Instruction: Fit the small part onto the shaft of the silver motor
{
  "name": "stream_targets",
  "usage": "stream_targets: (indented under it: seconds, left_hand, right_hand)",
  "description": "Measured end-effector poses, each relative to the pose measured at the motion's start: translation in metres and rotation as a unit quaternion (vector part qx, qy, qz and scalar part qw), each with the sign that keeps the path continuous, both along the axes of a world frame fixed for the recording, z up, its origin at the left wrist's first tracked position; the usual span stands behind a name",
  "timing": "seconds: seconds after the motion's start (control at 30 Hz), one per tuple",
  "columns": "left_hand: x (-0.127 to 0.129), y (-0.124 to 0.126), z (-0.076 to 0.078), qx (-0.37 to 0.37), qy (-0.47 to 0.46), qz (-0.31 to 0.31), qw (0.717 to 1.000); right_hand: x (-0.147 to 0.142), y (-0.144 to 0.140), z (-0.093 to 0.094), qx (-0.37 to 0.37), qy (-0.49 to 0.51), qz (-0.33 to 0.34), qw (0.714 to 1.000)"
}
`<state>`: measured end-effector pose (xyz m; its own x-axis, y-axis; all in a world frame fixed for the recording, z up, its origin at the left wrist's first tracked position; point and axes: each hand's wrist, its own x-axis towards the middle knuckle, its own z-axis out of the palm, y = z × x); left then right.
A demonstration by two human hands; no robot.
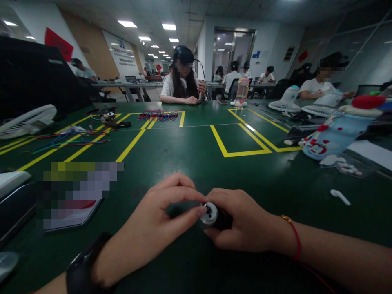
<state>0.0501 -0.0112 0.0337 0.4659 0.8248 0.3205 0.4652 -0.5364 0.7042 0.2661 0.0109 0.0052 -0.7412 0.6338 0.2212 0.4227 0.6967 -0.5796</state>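
A small cylindrical motor [209, 215] with a pale metal end face and a dark body lies on its side just above the green tabletop, its holed face turned toward my left hand. Around its dark body the fingers of my right hand [241, 218] are wrapped. My left hand [171, 204] reaches in from the left, thumb and index finger pinched together at the end face. A tiny metallic bit shows at those fingertips; whether it is a loose part or the motor's shaft I cannot make out.
Yellow tape lines [248, 154] mark the green table [171, 157]. Wire bundles [159, 115] lie farther off. A blue bottle [333, 132], a white earbud [339, 197] and white fans [284, 105] are at right. A plastic-covered card [73, 214] lies left. Across the table sits a person [182, 81].
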Motion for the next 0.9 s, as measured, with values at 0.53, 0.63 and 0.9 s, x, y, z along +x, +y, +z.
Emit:
stream_targets:
  seconds: [0.53, 0.63, 0.9]
  left_hand:
    - [-0.003, -0.001, -0.007, -0.090, -0.011, 0.023, 0.996]
    - [-0.019, 0.012, -0.018, -0.180, -0.070, 0.086, 0.977]
    - [-0.044, 0.043, -0.037, -0.290, -0.413, 0.175, 0.845]
  right_hand:
    - [0.000, 0.000, 0.002, -0.001, -0.002, 0.003, 1.000]
    - [0.002, 0.000, 0.003, -0.016, 0.003, 0.005, 1.000]
    - [0.004, 0.000, 0.001, -0.023, 0.014, 0.006, 1.000]
